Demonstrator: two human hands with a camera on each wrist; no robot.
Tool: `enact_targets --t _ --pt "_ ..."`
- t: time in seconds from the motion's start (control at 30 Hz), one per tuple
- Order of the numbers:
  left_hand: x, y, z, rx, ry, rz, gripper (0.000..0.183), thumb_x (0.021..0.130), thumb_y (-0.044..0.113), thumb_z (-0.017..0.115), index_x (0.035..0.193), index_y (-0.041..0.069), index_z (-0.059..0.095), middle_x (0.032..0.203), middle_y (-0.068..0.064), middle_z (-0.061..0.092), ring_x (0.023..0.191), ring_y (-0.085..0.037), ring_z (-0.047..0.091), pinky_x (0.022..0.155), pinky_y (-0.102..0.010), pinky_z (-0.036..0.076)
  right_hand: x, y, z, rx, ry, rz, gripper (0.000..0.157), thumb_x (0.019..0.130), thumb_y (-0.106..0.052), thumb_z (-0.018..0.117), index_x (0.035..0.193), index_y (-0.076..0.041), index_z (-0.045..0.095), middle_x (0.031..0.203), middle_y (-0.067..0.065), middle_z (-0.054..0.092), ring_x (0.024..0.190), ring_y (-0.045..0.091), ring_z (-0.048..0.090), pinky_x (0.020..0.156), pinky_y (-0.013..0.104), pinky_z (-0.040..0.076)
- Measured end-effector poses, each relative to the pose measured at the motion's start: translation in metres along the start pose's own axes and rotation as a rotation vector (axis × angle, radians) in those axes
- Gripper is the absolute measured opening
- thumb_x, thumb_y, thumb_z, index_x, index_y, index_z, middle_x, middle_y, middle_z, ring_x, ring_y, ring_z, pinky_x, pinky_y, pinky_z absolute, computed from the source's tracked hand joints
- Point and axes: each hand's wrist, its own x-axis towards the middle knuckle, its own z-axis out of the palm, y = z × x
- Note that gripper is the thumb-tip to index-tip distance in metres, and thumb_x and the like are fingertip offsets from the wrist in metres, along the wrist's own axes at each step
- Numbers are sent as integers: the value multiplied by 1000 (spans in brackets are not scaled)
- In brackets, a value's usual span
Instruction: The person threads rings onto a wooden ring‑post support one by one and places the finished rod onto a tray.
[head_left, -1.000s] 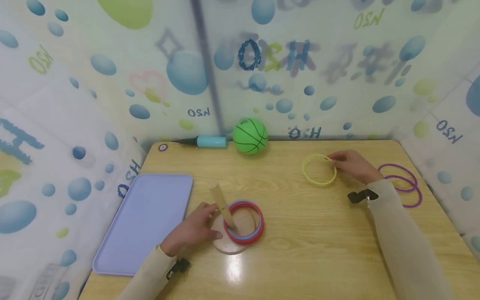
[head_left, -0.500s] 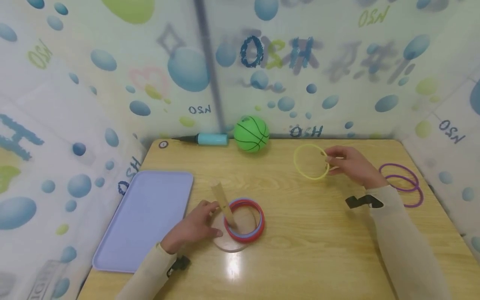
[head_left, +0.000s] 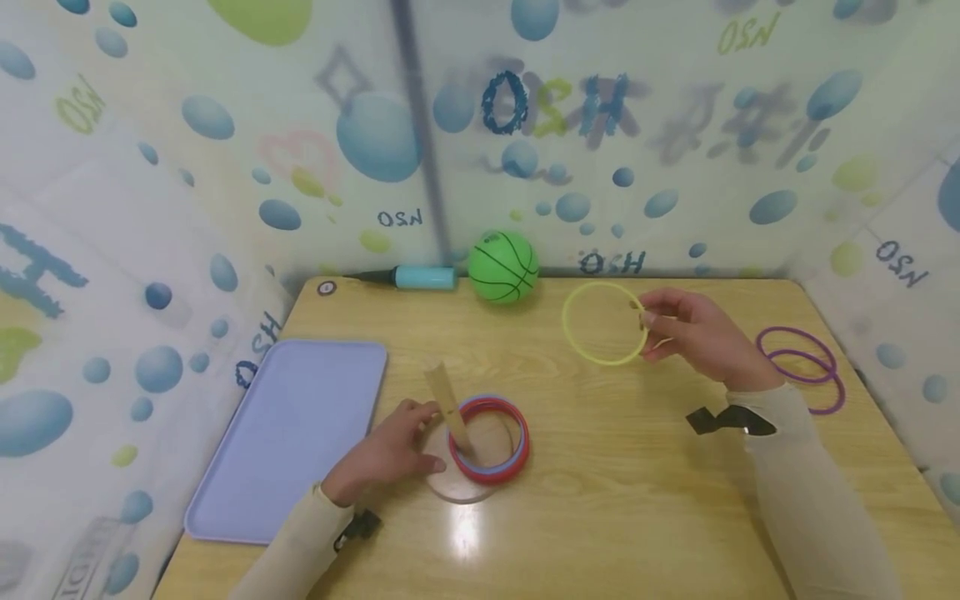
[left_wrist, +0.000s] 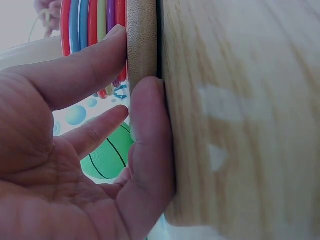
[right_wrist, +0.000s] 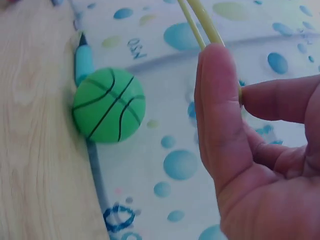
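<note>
In the head view, my left hand (head_left: 392, 454) holds the rim of the round wooden base (head_left: 442, 485) of a ring-toss stand. The flat wooden post (head_left: 444, 400) rises from this base. Red, blue and other coloured rings (left_wrist: 93, 35) are stacked around the post. My right hand (head_left: 697, 337) pinches a thin yellow ring (head_left: 572, 343) between thumb and fingers, raised above the table. In the right wrist view, the yellow ring (right_wrist: 206, 20) looks like two bands running out from the fingertips.
Two overlapping purple rings (head_left: 825, 367) lie at the table's right. A green ball (head_left: 502, 267) and a blue hand pump (head_left: 424, 277) are by the back wall. At the left lies a lavender tray (head_left: 300, 433). Patterned walls (head_left: 645, 158) border the wooden table (head_left: 600, 500).
My right hand has lifted the yellow ring and moved slightly left, turning the ring more toward the head camera. My left hand and the stand have stayed in place.
</note>
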Motion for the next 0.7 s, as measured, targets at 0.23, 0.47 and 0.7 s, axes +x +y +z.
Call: enact_targets --t 0.23,0.47,0.7 --pt "-1 0 0 -5 4 2 77 74 17 95 145 24 63 112 -12 55 99 -22 50 81 -34 47 -10 -24 22 187 -68 -118 21 108 -4 55 126 -10 65 99 3 72 77 16 76 71 33 65" --pt "-1 0 0 10 10 0 74 75 18 95 142 22 64 112 -13 55 97 -22 52 80 -34 48 -14 -45 46 301 -130 -208 25 109 -1 50 130 -9 61 102 6 73 83 20 79 74 34 65" --pt "-2 -1 0 10 11 8 72 75 19 95 140 21 64 110 -13 54 95 -22 51 80 -36 48 -14 -58 76 476 -192 -312 29 109 7 44 127 -5 62 103 10 75 84 22 80 74 35 65"
